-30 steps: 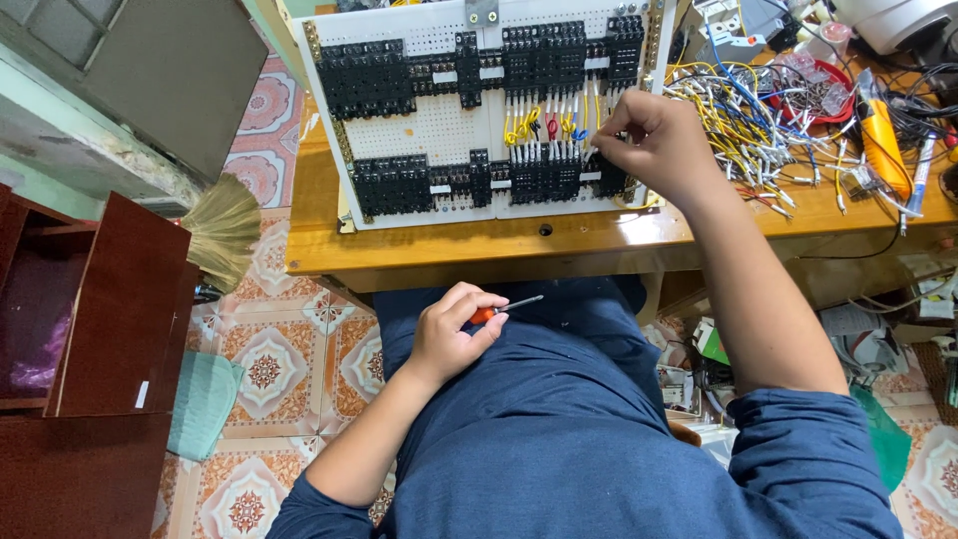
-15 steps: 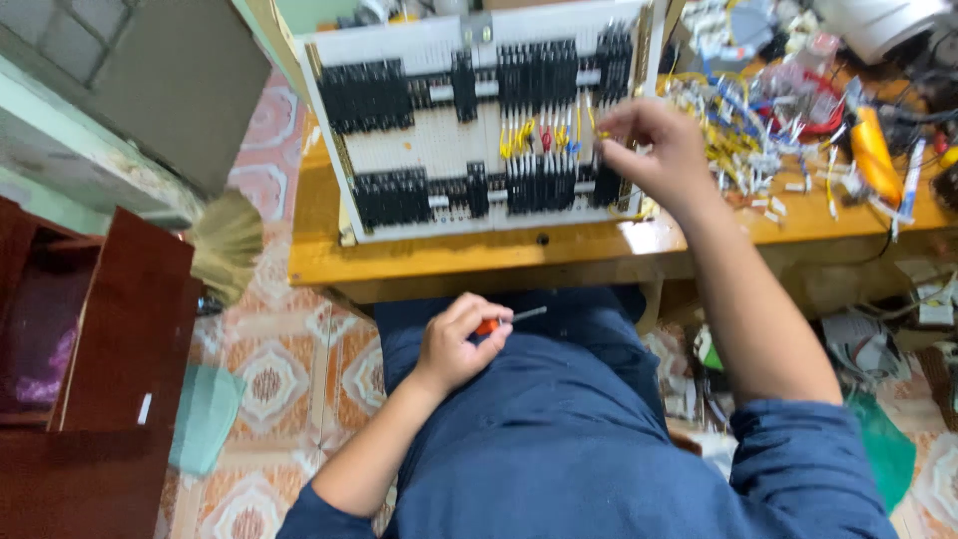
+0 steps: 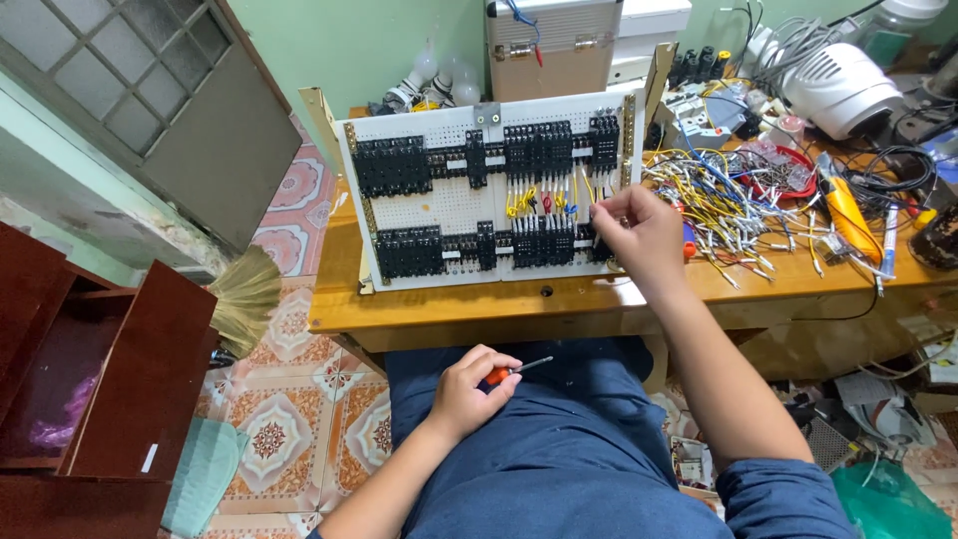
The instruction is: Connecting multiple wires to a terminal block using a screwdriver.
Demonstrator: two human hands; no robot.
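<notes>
since the earlier frames the view has tilted up, so more of the back of the desk (image 3: 449,309) shows, while the hands have barely shifted: the right hand (image 3: 639,235) stays at the right end of the lower row of black terminal blocks (image 3: 499,245), and the left hand (image 3: 469,389) stays down in the lap.

the white perforated panel (image 3: 439,205) stands tilted near the desk's front edge, with two rows of black blocks across it and short yellow, red and blue jumper wires (image 3: 544,195) running between the rows. the right hand's grip is pinched together at the lower row's right end, apparently on a thin wire end, though the wire itself is too small to make out. the left hand's grip is closed around a small red-handled screwdriver (image 3: 514,371), its shaft pointing right, well apart from the panel.

the step in hand looks like seating a wire into a terminal on the lower row. the next move would seem to call for the wire being held steady in its slot while the screwdriver comes up from the lap to that terminal's screw.

a loose heap of cut wires (image 3: 728,205) lies on the desk just right of the panel, a yellow-handled tool (image 3: 848,215) beyond it.
</notes>
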